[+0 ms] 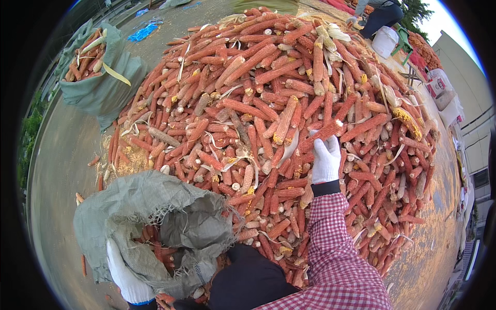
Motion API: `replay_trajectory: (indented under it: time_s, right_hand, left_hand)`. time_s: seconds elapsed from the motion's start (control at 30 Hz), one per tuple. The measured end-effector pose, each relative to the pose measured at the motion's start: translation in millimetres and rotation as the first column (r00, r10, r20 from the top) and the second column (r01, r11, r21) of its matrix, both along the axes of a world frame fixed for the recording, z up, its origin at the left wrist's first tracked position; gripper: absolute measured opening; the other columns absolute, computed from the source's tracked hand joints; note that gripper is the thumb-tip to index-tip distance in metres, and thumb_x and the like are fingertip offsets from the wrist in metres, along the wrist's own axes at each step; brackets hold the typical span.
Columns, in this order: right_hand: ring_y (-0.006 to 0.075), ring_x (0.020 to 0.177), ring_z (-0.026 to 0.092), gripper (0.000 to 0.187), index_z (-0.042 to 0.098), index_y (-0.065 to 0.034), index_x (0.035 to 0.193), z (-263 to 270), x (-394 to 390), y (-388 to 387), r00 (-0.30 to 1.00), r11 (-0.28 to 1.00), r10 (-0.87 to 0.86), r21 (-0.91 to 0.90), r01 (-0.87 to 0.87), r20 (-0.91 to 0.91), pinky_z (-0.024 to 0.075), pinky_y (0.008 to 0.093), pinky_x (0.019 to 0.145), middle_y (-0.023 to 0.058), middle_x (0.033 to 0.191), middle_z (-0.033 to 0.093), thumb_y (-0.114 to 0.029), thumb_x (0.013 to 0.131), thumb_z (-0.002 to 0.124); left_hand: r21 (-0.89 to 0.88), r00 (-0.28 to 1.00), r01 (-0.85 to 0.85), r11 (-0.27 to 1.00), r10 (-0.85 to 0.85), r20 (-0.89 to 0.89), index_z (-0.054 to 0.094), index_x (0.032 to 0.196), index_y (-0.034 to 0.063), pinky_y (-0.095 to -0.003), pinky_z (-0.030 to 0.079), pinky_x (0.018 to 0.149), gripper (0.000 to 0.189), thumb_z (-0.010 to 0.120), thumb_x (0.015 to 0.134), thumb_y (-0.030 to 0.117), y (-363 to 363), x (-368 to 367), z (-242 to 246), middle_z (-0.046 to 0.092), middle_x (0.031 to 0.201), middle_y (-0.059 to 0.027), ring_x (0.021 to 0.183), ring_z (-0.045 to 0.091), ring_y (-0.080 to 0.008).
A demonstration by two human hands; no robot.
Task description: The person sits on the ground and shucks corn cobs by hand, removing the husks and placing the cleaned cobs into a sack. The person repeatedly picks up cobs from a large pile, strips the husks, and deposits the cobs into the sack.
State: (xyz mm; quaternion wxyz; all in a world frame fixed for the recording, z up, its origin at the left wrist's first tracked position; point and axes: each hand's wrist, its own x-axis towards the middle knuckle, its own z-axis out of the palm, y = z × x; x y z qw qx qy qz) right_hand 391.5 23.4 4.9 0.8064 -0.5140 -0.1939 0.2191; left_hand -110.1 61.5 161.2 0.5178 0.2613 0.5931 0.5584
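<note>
A bare red corn cob (322,135) with a pale broken end is held in my right hand (326,161), which wears a white knit glove. Beneath it spreads a large heap of shelled corn cobs (248,112), a few with yellow kernels left on them. My left hand (126,273), gloved in white too, grips the near left edge of a grey-green woven sack (143,193). Folds of the fabric partly hide its fingers. The sack's mouth gapes upward with a frayed rim, and red cobs (159,248) lie inside it.
Another green woven sack (97,91), full of cobs, stands at the far left of the heap. Blue plastic strands (143,33) lie behind it. Beyond the heap, a person (381,15) bends near a white bucket (384,40) and a green stand (403,42). Loose kernels (130,162) litter the ground.
</note>
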Motion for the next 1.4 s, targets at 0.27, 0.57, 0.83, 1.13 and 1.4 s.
replay_trajectory:
  time_s: [0.27, 0.57, 0.83, 1.13, 1.4]
  right_hand:
    - [0.0357, 0.115, 0.067, 0.032, 0.052, -0.0051, 0.133, 3, -57, -45, 0.851, 0.834, 0.409, 0.513, -0.202, -0.33, 0.062, 0.0522, 0.089, 0.0174, 0.129, 0.064, -0.023, 0.106, 0.053]
    - [0.0219, 0.11, 0.069, 0.036, 0.061, 0.0015, 0.122, 37, -177, -18, 0.848, 0.863, 0.449, -0.382, -0.331, 0.28, 0.0568, 0.0336, 0.093, 0.0161, 0.122, 0.067, -0.005, 0.089, 0.073]
    - [0.0346, 0.116, 0.059, 0.038, 0.069, -0.0156, 0.116, -12, 34, -51, 0.275, 0.39, 0.69, -0.664, 0.638, 0.669, 0.0475, 0.0505, 0.096, 0.0102, 0.125, 0.065, -0.012, 0.078, 0.075]
    - [0.013, 0.087, 0.06, 0.029, 0.062, 0.0013, 0.121, 14, -25, -96, 0.926, 0.849, -0.22, -0.408, 0.337, 0.308, 0.0529, 0.0291, 0.082, 0.0058, 0.105, 0.064, -0.009, 0.094, 0.068]
    - [0.0187, 0.098, 0.068, 0.028, 0.064, 0.0014, 0.117, 35, -144, -74, 0.909, 0.897, 0.239, -0.435, -0.073, 0.34, 0.056, 0.0335, 0.088, 0.0103, 0.108, 0.069, -0.003, 0.091, 0.07]
  left_hand:
    - [-0.003, 0.952, 0.269, 0.963, -0.266, 0.153, 0.064, 0.129, 0.0068, -0.0317, 0.055, 0.08, 0.039, 0.057, 0.106, 0.038, -3, 14, 10, 0.07, 0.113, -0.0051, 0.094, 0.068, -0.0185]
    - [0.062, 0.991, 0.1, 0.993, -0.105, 0.083, 0.062, 0.133, 0.0081, -0.0331, 0.058, 0.079, 0.042, 0.053, 0.107, 0.04, 13, 36, 25, 0.069, 0.117, -0.006, 0.096, 0.068, -0.0192]
    - [-0.018, 0.964, 0.191, 0.981, -0.184, 0.191, 0.062, 0.131, 0.0081, -0.0324, 0.057, 0.066, 0.042, 0.054, 0.106, 0.041, 9, 20, 23, 0.071, 0.111, -0.006, 0.083, 0.069, -0.0192]
    - [-0.041, 0.98, 0.038, 0.998, -0.03, 0.195, 0.066, 0.121, 0.0097, -0.0307, 0.055, 0.057, 0.038, 0.055, 0.105, 0.042, 11, 28, 9, 0.071, 0.093, -0.0054, 0.068, 0.067, -0.0188]
    - [-0.135, 0.927, 0.314, 0.94, -0.272, 0.257, 0.066, 0.114, 0.0053, -0.0315, 0.052, 0.068, 0.039, 0.052, 0.107, 0.041, -8, 67, 51, 0.067, 0.085, -0.0087, 0.073, 0.064, -0.017]
